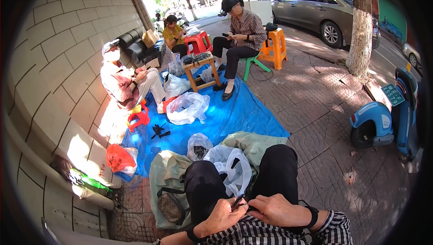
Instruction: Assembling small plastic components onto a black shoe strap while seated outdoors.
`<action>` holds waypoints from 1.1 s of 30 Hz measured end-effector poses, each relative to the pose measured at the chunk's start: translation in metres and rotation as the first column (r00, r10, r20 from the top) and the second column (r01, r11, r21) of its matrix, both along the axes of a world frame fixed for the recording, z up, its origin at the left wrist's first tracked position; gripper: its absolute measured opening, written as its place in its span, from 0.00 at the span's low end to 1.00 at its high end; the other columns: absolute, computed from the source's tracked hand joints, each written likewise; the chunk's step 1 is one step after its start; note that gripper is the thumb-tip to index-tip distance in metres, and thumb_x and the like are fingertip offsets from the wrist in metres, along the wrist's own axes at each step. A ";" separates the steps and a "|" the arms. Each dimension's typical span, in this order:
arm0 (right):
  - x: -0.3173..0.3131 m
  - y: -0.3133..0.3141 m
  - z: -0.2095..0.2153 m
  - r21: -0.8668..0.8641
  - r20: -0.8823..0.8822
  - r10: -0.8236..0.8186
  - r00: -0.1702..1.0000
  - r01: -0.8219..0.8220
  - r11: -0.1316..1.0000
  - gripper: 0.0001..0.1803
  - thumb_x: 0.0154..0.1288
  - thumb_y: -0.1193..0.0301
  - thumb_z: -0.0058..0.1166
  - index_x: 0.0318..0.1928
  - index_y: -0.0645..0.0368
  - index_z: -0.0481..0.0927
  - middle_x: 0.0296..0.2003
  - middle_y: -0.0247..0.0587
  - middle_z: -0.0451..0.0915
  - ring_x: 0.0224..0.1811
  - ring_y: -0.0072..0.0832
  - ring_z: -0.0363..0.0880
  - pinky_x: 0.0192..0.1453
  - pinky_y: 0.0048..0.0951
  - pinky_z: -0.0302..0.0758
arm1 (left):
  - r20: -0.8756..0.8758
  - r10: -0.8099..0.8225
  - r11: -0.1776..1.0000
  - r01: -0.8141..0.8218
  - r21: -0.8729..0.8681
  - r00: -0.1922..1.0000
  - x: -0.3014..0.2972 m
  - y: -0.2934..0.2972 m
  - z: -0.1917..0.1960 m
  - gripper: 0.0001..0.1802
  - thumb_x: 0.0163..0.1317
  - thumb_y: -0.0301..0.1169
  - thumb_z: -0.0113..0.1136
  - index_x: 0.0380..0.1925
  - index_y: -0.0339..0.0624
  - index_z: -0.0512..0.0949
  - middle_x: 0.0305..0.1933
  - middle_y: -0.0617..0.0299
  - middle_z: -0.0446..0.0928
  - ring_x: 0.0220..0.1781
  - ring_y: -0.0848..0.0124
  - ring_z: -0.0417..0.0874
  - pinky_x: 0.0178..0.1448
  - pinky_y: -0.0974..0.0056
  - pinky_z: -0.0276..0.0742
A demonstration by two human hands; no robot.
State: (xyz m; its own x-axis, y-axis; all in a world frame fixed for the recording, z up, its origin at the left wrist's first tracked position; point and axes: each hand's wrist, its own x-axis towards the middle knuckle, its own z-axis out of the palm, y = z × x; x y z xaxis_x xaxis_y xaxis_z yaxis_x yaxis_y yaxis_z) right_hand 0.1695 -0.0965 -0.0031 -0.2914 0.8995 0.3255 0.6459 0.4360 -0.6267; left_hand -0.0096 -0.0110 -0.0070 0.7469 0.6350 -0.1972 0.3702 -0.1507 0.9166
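Pavement: patterned paving (315, 123), with a blue tarp (252, 114) spread beyond the hands.
Left hand (228, 213): fingers pinched on a small black piece (237, 201).
Right hand (276, 210): curled just beside the left; from where I stand I can't tell what its fingertips close on.
Plastic bag (237, 173): just beyond the grip, between the knees.
Slip: a loose pinch could drop the piece onto the dark trousers (277, 166), where black barely shows.
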 end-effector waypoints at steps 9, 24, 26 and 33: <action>0.001 -0.002 -0.004 0.083 -0.087 -0.079 0.993 0.087 0.993 0.12 0.59 0.66 0.57 0.39 0.60 0.75 0.25 0.41 0.75 0.20 0.39 0.76 0.20 0.34 0.71 | 0.136 0.120 0.938 -0.068 -0.341 0.983 -0.006 -0.003 0.012 0.07 0.63 0.28 0.52 0.30 0.37 0.75 0.21 0.65 0.74 0.18 0.84 0.66 0.21 0.78 0.59; 0.015 0.022 0.012 0.209 -0.305 -0.041 0.952 0.109 0.972 0.13 0.57 0.71 0.60 0.43 0.59 0.76 0.24 0.38 0.74 0.21 0.33 0.75 0.20 0.29 0.69 | 0.407 0.196 0.886 0.016 -0.463 0.892 0.008 0.016 0.039 0.11 0.64 0.32 0.53 0.28 0.35 0.75 0.20 0.62 0.74 0.15 0.82 0.65 0.19 0.77 0.58; 0.014 0.024 0.010 0.223 -0.334 -0.039 0.942 0.120 0.967 0.14 0.56 0.72 0.60 0.44 0.59 0.76 0.23 0.37 0.73 0.20 0.29 0.74 0.20 0.27 0.67 | 0.410 0.178 0.895 0.026 -0.445 0.895 0.011 0.021 0.039 0.11 0.64 0.33 0.53 0.28 0.35 0.75 0.20 0.62 0.74 0.15 0.82 0.65 0.19 0.77 0.58; 0.008 0.011 0.018 0.246 -0.276 -0.157 0.948 0.227 0.942 0.14 0.54 0.71 0.63 0.40 0.60 0.77 0.24 0.36 0.73 0.18 0.26 0.72 0.17 0.25 0.65 | 0.443 0.116 0.934 0.054 -0.354 0.889 0.012 0.014 0.043 0.12 0.65 0.34 0.52 0.29 0.36 0.75 0.22 0.63 0.74 0.17 0.82 0.67 0.22 0.78 0.60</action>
